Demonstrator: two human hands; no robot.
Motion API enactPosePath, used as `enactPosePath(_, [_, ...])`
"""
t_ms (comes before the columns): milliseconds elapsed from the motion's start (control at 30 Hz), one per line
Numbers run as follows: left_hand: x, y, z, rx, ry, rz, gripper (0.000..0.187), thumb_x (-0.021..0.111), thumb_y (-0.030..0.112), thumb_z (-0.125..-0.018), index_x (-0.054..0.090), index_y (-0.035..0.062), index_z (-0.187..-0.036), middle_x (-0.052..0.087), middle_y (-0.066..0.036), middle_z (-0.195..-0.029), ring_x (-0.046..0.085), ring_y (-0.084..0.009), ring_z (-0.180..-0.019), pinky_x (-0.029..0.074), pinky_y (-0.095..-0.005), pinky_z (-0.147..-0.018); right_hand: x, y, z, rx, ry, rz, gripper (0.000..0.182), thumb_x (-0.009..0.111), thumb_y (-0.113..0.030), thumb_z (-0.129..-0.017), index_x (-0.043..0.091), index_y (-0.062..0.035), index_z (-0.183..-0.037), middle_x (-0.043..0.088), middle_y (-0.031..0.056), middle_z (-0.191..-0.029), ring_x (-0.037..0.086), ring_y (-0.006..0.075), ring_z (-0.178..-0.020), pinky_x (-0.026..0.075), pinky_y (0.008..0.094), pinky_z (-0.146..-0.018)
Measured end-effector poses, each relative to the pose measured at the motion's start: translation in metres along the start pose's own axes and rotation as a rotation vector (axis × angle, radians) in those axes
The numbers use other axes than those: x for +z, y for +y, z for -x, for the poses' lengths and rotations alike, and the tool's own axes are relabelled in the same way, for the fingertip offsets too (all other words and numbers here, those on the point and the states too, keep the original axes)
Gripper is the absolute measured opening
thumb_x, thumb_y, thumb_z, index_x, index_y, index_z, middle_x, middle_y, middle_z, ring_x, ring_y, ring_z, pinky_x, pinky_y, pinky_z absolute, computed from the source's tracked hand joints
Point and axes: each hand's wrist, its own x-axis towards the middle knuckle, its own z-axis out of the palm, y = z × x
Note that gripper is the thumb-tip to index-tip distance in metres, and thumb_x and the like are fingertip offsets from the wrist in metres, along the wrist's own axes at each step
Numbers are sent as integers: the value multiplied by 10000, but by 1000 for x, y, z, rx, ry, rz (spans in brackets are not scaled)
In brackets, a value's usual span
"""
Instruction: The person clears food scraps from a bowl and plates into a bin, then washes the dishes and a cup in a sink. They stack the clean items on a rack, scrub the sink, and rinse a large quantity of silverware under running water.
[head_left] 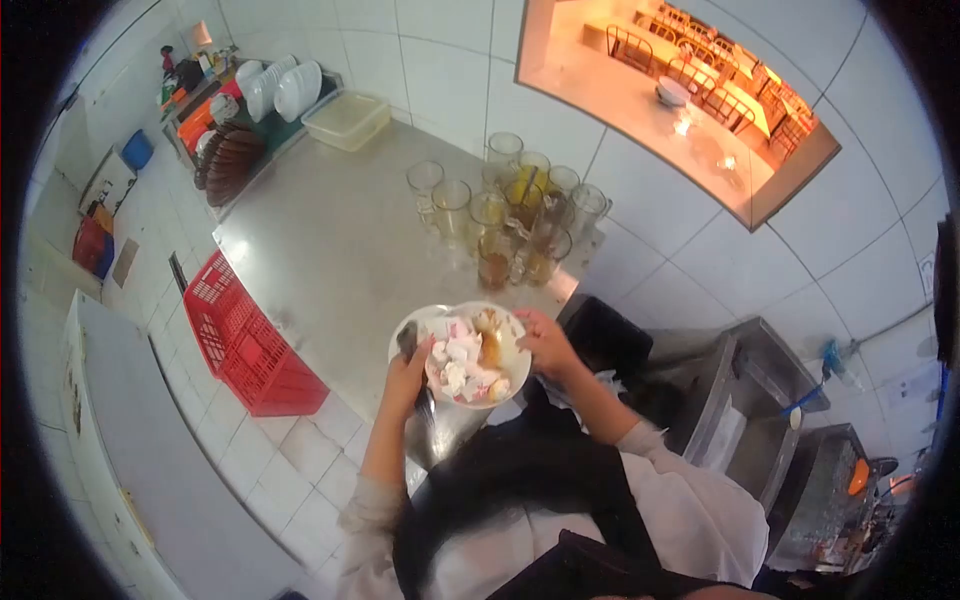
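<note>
Crumpled napkins (459, 352) and brown food scraps lie on a white plate (507, 362) held in front of my apron. My right hand (546, 345) grips its right rim, fingers closed on the edge. On the left side my left hand (408, 378) is closed at the plates, its thumb over the napkins. A second white plate (398, 334) shows beneath and to the left. Beside the left fingers sticks out a dark, shiny piece (407, 337), perhaps cutlery. Beyond the plates, several used glass mugs (490, 212) stand clustered on the steel table (340, 230).
A clear plastic tub (346, 121) sits at the table's far edge, near racked white plates (297, 90) and stacked brown dishes (228, 165). A red crate (250, 345) stands left. Steel sinks (745, 420) are at the right. A serving window (690, 100) opens in the tiled wall.
</note>
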Motion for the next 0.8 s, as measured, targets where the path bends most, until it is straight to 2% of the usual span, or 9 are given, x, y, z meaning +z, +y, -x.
enactPosePath(100, [18,-12,-24,-107,-215,-54,431,591,390,-881,626,-23,-1001,606,-13,-767,540,-76,-618,410,-223,-535,-25,-52,19,91,16,-55,494,547,46,-736,480,-10,-1222,606,30,-727,527,60,-510,386,196,-432])
enactPosePath(167, [40,-6,-28,-153,-342,-19,444,583,384,-875,615,-29,-1035,624,-32,-816,570,-95,-652,435,-231,-564,-57,-51,23,48,32,-1,493,549,69,-698,524,-3,-1185,621,53,-802,586,119,-672,480,249,-609])
enactPosePath(300, [102,-4,-39,-234,-542,103,457,559,347,-858,592,-40,-1099,657,-94,-958,638,-168,-775,499,-274,-688,-90,-78,38,20,136,-182,430,549,58,-756,514,10,-1182,600,11,-750,542,51,-586,411,176,-503])
enactPosePath(367, [130,-4,-42,-255,-549,172,450,539,334,-853,594,-35,-1103,656,-115,-993,641,-191,-827,504,-305,-747,-113,-92,51,24,142,-120,374,563,31,-788,534,-4,-1159,557,-20,-719,513,53,-603,429,198,-554])
enactPosePath(433, [155,2,-46,-305,-567,200,450,532,286,-869,517,-17,-1202,610,-140,-1121,607,-228,-1010,492,-337,-874,-136,-97,56,-98,274,525,299,567,-10,-830,550,-8,-1129,533,-3,-747,503,83,-648,442,238,-607])
enactPosePath(467, [168,-1,-52,-300,-584,186,450,532,286,-869,517,-17,-1202,610,-140,-1121,607,-228,-1010,492,-337,-874,-145,-100,60,-107,294,521,299,567,-10,-830,550,-8,-1129,533,-3,-747,503,83,-648,442,238,-607])
enactPosePath(533, [190,-12,-67,-208,-571,149,458,534,308,-870,532,-25,-1184,623,-134,-1084,622,-227,-960,501,-334,-848,-149,-112,67,-318,600,742,245,562,-77,-872,561,-11,-1108,551,61,-860,525,146,-773,449,294,-709])
enactPosePath(667, [240,-12,-76,-70,-501,-103,458,534,359,-867,614,-45,-1066,670,-132,-959,651,-202,-854,498,-307,-749,-172,-74,42,-305,559,708,361,473,-192,-941,486,17,-1236,521,182,-1119,495,307,-1081,375,375,-953])
enactPosePath(800, [290,-4,-83,161,-516,-404,445,554,352,-863,618,-46,-1053,673,-110,-928,642,-198,-838,490,-303,-735,-159,-73,23,-437,570,644,404,456,-202,-944,446,40,-1267,489,213,-1221,462,340,-1165,361,398,-983])
